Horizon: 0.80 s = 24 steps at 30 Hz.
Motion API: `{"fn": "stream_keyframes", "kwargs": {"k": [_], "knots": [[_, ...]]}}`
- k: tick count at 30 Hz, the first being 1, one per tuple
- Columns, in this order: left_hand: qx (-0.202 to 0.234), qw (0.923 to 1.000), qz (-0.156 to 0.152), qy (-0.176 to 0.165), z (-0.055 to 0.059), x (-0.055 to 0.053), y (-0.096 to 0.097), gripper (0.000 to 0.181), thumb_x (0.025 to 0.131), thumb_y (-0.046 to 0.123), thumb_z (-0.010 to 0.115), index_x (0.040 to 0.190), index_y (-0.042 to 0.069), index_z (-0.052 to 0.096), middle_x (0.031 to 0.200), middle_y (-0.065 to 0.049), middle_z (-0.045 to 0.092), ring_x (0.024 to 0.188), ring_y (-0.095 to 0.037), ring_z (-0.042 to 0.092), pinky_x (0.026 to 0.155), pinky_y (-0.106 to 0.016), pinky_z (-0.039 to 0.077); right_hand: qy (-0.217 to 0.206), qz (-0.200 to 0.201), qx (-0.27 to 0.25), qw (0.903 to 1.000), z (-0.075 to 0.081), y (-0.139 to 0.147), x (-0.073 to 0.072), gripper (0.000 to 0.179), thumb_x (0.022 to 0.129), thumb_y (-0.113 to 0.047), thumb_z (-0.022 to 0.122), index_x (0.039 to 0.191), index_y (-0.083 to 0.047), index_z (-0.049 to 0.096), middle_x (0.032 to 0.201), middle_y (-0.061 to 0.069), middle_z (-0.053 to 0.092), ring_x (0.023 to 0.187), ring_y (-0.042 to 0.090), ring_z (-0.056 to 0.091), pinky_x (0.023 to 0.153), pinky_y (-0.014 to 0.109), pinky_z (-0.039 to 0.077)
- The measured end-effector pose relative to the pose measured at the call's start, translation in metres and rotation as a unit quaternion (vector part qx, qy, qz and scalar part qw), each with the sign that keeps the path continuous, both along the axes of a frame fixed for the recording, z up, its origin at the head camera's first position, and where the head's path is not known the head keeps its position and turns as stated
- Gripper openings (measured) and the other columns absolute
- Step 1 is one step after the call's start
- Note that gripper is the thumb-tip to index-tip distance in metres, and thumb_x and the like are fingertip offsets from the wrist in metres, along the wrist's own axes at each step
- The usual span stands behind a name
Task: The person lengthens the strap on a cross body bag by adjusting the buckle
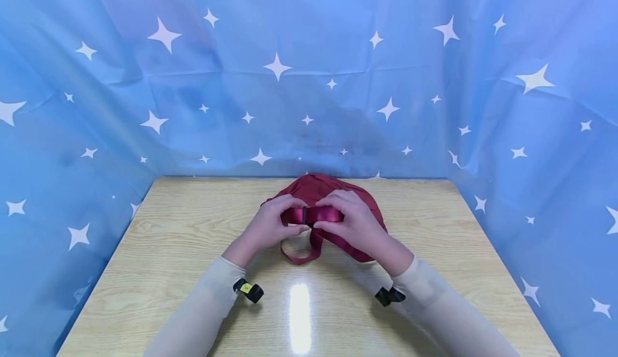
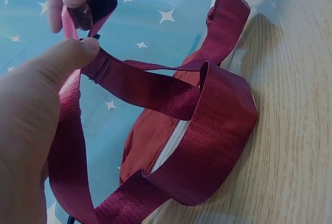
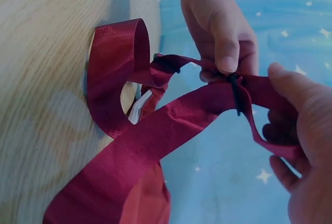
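A dark red strap (image 1: 325,215) is stretched between my two hands, raised in front of a red fabric bag (image 1: 314,186). My left hand (image 1: 270,223) pinches the strap right at a black slider buckle (image 3: 236,94), thumb against its edge. On the other side of the buckle, my right hand (image 1: 354,221) grips a doubled loop of the strap between thumb and fingers. In the left wrist view the webbing (image 2: 223,125) falls in wide loops toward the table. Part of the bag is hidden behind the hands and strap.
The bag rests near the back edge of a light wood table (image 1: 193,249). A loose strap loop (image 1: 301,260) hangs on its near side. Blue cloth (image 1: 309,94) with white stars stands behind the table and along both sides.
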<state>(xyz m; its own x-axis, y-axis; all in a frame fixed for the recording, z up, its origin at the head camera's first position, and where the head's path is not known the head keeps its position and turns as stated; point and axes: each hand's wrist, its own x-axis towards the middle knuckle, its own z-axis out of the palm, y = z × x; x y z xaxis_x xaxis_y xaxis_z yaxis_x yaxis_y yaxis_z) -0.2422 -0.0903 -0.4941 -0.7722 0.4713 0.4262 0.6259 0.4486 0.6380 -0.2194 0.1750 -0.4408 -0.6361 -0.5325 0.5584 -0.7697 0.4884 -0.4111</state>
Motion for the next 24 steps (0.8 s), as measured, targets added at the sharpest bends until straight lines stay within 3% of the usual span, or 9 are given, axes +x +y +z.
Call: {"fn": "stream_keyframes", "kwargs": {"k": [4,13,19,24], "knots": [[-0.001,1.0000,0.004,-0.004,0.000,0.000,-0.001,0.046,0.089,0.032,0.097,0.127,0.023,0.074,0.119,0.011,0.071,0.106,-0.011,0.066,0.091,-0.039,0.058,-0.006,0.004,-0.036,0.9993,-0.002,0.000,0.000,0.041,0.084,-0.016,0.099,0.121,-0.009,0.081,0.115,0.002,0.077,0.110,0.022,0.070,0.095,0.045,0.057],[-0.005,0.9991,0.016,-0.040,-0.001,0.000,-0.004,0.042,0.092,0.034,0.094,0.128,0.026,0.074,0.118,0.012,0.069,0.106,-0.015,0.064,0.089,-0.045,0.060,-0.020,0.030,-0.140,0.9895,-0.005,0.002,0.002,0.043,0.083,-0.001,0.097,0.122,-0.009,0.081,0.118,0.005,0.078,0.111,0.024,0.072,0.090,0.024,0.060],[-0.008,0.9991,0.016,-0.038,-0.001,-0.001,-0.004,0.040,0.092,0.032,0.094,0.127,0.026,0.075,0.114,0.012,0.069,0.102,-0.014,0.063,0.085,-0.041,0.059,-0.043,0.033,-0.147,0.9876,-0.008,0.005,0.004,0.052,0.084,-0.001,0.096,0.132,-0.008,0.077,0.124,0.009,0.076,0.116,0.026,0.072,0.093,0.026,0.061],[-0.011,0.9989,0.019,-0.041,-0.003,-0.002,-0.005,0.040,0.092,0.033,0.094,0.127,0.026,0.076,0.115,0.013,0.068,0.102,-0.013,0.062,0.086,-0.039,0.057,-0.108,0.005,-0.132,0.9854,-0.014,0.014,0.006,0.068,0.089,-0.006,0.094,0.149,-0.012,0.063,0.140,0.009,0.071,0.131,0.024,0.067,0.110,0.029,0.053]]}}
